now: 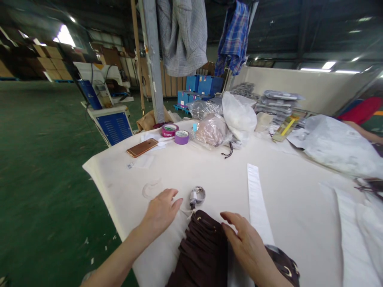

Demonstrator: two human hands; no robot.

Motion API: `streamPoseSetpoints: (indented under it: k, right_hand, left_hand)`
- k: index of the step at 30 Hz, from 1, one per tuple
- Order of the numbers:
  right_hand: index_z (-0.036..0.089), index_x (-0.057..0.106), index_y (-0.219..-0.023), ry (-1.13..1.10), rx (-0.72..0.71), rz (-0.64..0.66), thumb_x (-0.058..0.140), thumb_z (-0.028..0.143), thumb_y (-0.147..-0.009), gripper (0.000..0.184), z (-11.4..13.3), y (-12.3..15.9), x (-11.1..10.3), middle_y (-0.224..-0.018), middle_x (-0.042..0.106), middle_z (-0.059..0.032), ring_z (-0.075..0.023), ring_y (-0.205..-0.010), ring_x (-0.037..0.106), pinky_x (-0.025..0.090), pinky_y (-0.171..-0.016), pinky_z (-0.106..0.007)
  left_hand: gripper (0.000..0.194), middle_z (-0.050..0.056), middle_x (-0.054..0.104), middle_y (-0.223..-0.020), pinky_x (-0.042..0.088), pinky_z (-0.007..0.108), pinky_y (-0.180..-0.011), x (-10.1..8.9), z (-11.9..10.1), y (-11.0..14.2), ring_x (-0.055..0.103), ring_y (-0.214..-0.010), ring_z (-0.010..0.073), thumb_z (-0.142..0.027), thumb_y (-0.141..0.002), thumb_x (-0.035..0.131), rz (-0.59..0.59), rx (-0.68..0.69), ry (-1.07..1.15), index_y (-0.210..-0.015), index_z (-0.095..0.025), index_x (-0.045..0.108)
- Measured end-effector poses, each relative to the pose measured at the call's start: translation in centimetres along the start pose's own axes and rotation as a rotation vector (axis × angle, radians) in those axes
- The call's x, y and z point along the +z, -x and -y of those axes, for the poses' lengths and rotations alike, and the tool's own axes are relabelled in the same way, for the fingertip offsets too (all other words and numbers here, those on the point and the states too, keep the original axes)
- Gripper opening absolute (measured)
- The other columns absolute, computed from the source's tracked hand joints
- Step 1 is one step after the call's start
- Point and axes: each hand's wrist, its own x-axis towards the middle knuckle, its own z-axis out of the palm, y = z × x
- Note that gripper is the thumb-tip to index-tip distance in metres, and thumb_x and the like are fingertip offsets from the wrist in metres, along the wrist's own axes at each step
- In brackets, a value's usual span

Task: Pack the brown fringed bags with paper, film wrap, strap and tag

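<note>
A dark brown fringed piece with small gold-coloured eyelets along its top lies on the white table in front of me. From its top corner extends a coiled, shiny grey-and-white loop on a pale string. To the left of that corner, my left hand hovers open, thumb and fingers apart, holding nothing. My right hand is at the piece's right edge, fingers spread from the thumb; whether its fingertips touch the edge I cannot tell. Partly hidden by my right forearm is another dark piece with gold-coloured eyelets.
A white strip lies right of centre. Toward the back left are a phone and two tape rolls, one purple. Plastic bags and stacked packets stand behind. Another person's arm shows at far right.
</note>
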Motion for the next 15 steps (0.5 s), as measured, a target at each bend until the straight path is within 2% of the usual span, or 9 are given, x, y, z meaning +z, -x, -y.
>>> streamPoseSetpoints:
  k: [2, 4, 6, 8, 11, 13, 15]
  right_hand:
    - [0.016, 0.062, -0.101, 0.169, -0.024, 0.117, 0.043, 0.033, -0.079, 0.033, -0.7, -0.3, -0.4, -0.102, 0.063, -0.0095, -0.0244, -0.099, 0.053, 0.035, -0.087, -0.038]
    - [0.016, 0.060, -0.105, 0.249, -0.018, 0.226, 0.046, 0.034, -0.079, 0.034, -0.9, -0.5, -0.3, -0.104, 0.062, -0.0093, -0.0243, -0.099, 0.053, 0.035, -0.085, -0.037]
    - [0.017, 0.059, -0.106, 0.289, 0.003, 0.258, 0.054, 0.033, -0.074, 0.037, -0.7, -0.8, 0.0, -0.104, 0.060, -0.0092, -0.0247, -0.099, 0.052, 0.035, -0.084, -0.036]
    - [0.017, 0.058, -0.103, 0.306, 0.028, 0.243, 0.060, 0.028, -0.068, 0.037, -0.4, -1.0, 0.2, -0.102, 0.060, -0.0086, -0.0249, -0.098, 0.052, 0.036, -0.082, -0.035]
    - [0.019, 0.058, -0.086, 0.316, 0.034, 0.208, 0.060, 0.021, -0.062, 0.024, -0.4, -1.2, 0.6, -0.089, 0.061, -0.0050, -0.0227, -0.087, 0.054, 0.038, -0.073, -0.033]
    - [0.019, 0.055, -0.076, 0.352, -0.026, 0.157, 0.059, 0.015, -0.060, 0.017, -1.0, -0.9, 1.1, -0.080, 0.060, -0.0023, -0.0202, -0.078, 0.054, 0.039, -0.068, -0.030]
    - [0.020, 0.053, -0.073, 0.407, -0.151, 0.060, 0.059, 0.009, -0.058, 0.019, -1.9, -0.4, 1.8, -0.076, 0.059, -0.0005, -0.0179, -0.072, 0.053, 0.039, -0.064, -0.027]
  left_hand:
    - [0.029, 0.010, 0.065, -0.085, 0.043, 0.029, -0.073, 1.2, -2.0, -2.0, 0.060, -0.082, 0.0214, -0.034, -0.082, 0.044, 0.107, -0.085, 0.026, -0.094, -0.013, 0.058]
    - [0.032, 0.012, 0.065, -0.082, 0.041, 0.029, -0.068, 2.4, -3.2, -3.7, 0.060, -0.080, 0.0230, -0.039, -0.082, 0.044, 0.129, -0.118, 0.042, -0.089, -0.011, 0.058]
    - [0.036, 0.013, 0.064, -0.083, 0.040, 0.028, -0.066, 3.4, -3.8, -4.9, 0.059, -0.081, 0.0239, -0.042, -0.080, 0.046, 0.134, -0.129, 0.067, -0.086, -0.009, 0.059]
    - [0.036, 0.013, 0.064, -0.083, 0.038, 0.027, -0.064, 3.9, -4.1, -5.4, 0.058, -0.080, 0.0235, -0.043, -0.076, 0.051, 0.155, -0.133, 0.109, -0.084, -0.009, 0.060]
    - [0.032, 0.009, 0.063, -0.077, 0.037, 0.025, -0.058, 4.3, -4.1, -5.4, 0.058, -0.073, 0.0201, -0.040, -0.070, 0.056, 0.215, -0.115, 0.203, -0.080, -0.010, 0.061]
    - [0.029, 0.005, 0.062, -0.069, 0.036, 0.023, -0.054, 4.4, -4.2, -5.1, 0.056, -0.066, 0.0166, -0.039, -0.067, 0.059, 0.269, -0.101, 0.277, -0.076, -0.012, 0.062]
    - [0.028, 0.002, 0.058, -0.064, 0.035, 0.022, -0.052, 4.6, -4.3, -4.7, 0.053, -0.060, 0.0135, -0.038, -0.065, 0.061, 0.297, -0.106, 0.448, -0.076, -0.012, 0.061]
